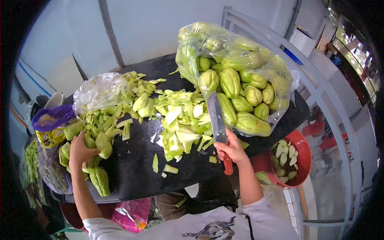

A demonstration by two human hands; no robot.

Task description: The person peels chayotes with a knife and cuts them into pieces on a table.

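My right hand [231, 149] is closed round the red handle of a broad-bladed knife [217, 116]. The blade points up and away, over the edge of a heap of cut chayote pieces [187, 138]. At the left of the table my left hand [81, 150] rests on a group of whole green chayotes [99, 181], thumb and fingers apart. Some fingertips are hidden, so how firmly it touches them is unclear. Another chayote [105, 145] lies just right of its thumb.
A large clear bag [240, 50] full of chayotes stands at the back right of the black table [136, 168]. Peelings and a crumpled plastic bag [100, 91] lie at the back left. A purple-rimmed yellow bag [50, 130] sits far left. Below right, a red bucket [306, 154] holds pale pieces.
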